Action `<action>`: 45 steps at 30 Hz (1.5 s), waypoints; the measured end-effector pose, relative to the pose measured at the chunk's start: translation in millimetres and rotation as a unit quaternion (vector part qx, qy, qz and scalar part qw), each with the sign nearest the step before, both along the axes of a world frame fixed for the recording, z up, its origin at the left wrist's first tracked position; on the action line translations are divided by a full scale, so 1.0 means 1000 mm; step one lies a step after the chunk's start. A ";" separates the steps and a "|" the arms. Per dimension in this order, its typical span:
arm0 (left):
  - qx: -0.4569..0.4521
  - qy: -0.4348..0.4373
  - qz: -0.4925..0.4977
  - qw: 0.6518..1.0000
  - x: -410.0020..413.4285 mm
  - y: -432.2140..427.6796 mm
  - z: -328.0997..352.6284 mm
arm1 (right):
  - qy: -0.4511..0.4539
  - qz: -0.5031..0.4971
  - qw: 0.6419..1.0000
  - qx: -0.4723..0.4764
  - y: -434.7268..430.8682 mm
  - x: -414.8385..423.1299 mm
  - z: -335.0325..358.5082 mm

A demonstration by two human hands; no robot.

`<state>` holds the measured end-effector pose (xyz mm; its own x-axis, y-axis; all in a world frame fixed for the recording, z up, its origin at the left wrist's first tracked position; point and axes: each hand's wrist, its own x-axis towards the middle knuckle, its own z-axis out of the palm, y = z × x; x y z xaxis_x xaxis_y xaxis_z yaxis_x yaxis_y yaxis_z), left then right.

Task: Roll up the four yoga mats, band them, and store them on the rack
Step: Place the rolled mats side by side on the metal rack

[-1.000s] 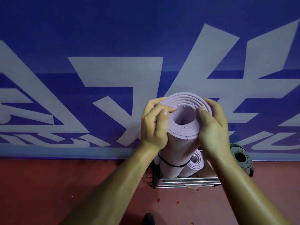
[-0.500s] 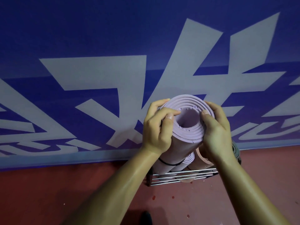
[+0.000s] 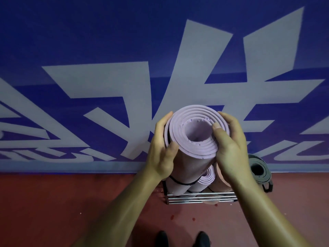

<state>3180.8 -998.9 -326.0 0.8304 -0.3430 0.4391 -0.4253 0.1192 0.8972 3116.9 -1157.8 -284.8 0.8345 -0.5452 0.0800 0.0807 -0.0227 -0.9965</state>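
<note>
Both hands hug the big purple mat (image 3: 192,163). It stands up on end with its bottom down in the rack (image 3: 201,197). The left hand (image 3: 161,150) curls round it at 9 o'clock, with the thumb pressed on the front. The right hand (image 3: 229,148) curls round it at 3 o'clock, with the thumb on the rolled top edge. A black band (image 3: 179,182) rings the mat lower down. At 5 o'clock, just beside it, stand a smaller purple mat (image 3: 206,177) and a pink mat (image 3: 219,182). A grey mat (image 3: 258,168) stands at 4 o'clock. The rack sits on the red floor (image 3: 53,202) by the blue wall (image 3: 89,41). Dark shoes (image 3: 162,237) show at 6 o'clock.
</note>
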 end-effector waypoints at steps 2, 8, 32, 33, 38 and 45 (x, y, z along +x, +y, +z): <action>-0.017 0.033 -0.016 0.999 -0.010 -0.003 -0.002 | 0.005 0.018 1.000 0.002 -0.003 -0.003 -0.001; -0.022 0.070 0.035 0.997 -0.028 -0.018 0.001 | 0.001 0.056 0.998 0.006 -0.012 -0.008 -0.003; -0.126 0.084 0.051 0.987 -0.001 -0.013 0.003 | 0.025 0.025 0.999 -0.024 0.006 0.008 0.008; -0.125 0.079 0.044 0.988 0.001 -0.013 0.006 | 0.022 0.021 0.999 -0.019 0.005 0.009 0.009; -0.121 0.067 0.053 0.989 0.005 -0.019 0.012 | 0.014 0.009 1.000 -0.018 0.001 0.013 0.010; -0.113 0.073 0.081 0.988 0.007 -0.023 0.001 | 0.030 0.023 0.999 -0.027 -0.003 0.019 0.002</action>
<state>3188.3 -1021.7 -325.3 0.9266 -0.1075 0.3603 -0.3225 0.2654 0.9086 3135.4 -1160.5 -282.6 0.8623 -0.5031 0.0574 0.0228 -0.0746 -0.9969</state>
